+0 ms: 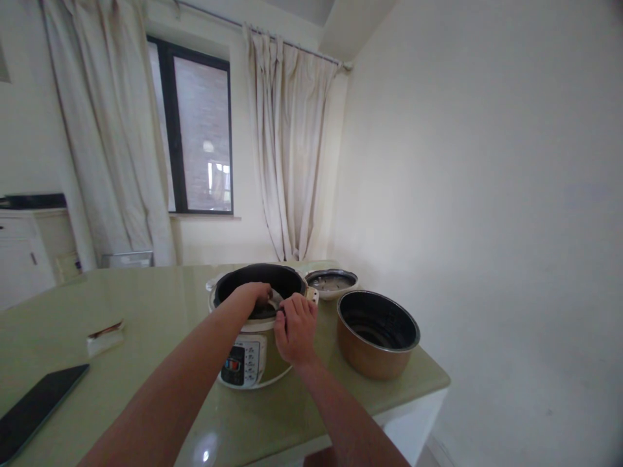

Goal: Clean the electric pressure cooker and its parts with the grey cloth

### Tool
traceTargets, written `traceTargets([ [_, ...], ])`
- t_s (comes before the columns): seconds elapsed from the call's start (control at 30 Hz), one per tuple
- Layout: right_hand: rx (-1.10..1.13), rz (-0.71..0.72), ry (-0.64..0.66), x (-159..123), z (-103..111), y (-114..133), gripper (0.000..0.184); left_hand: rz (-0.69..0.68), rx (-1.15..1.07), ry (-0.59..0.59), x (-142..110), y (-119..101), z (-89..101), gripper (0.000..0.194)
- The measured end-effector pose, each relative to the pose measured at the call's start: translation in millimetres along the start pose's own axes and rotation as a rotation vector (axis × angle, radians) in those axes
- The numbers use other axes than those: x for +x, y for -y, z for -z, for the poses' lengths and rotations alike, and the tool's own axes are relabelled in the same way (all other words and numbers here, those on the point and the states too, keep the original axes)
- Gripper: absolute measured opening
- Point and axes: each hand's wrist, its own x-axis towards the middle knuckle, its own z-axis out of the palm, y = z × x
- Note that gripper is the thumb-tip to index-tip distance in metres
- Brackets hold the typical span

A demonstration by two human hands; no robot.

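Observation:
An electric pressure cooker stands upright on the table, its dark inside exposed and its control panel facing me. My left hand reaches over the rim into the cooker, fingers closed. At its fingertips shows a pale, thin piece that looks like a cloth; part of it is hidden by the hand and the rim. On the right side of the cooker, my right hand has its fingers bent over the rim and grips it. Just right of this hand sits the brown inner pot, out of the cooker, with a dark inside.
Behind the inner pot lies the cooker's lid, underside up. On the left of the greenish table are a small white packet and a dark flat tablet-like slab. The table's right corner ends near the wall.

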Motion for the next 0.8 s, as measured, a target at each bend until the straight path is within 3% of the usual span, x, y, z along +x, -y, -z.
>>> traceTargets([
  [0.13, 0.007, -0.004, 0.003, -0.3, -1.2, -0.4, 0.01, 0.095, 0.036, 0.014, -4.8, 1.7, 0.6, 0.065],
  [0.3, -0.012, -0.001, -0.002, 0.3, -1.3, 0.4, 0.009, 0.167, 0.104, -0.008, -4.2, -7.3, 2.2, 0.052],
  [0.5, -0.02, 0.007, -0.005, 0.9, -0.1, 1.3, 0.007, 0.145, 0.07, 0.059, -6.8, -4.8, 1.6, 0.052],
  [0.8, -0.014, -0.004, -0.002, -0.6, -2.4, 0.5, 0.012, 0.168, 0.122, 0.038, -9.8, -6.7, 4.1, 0.059],
])
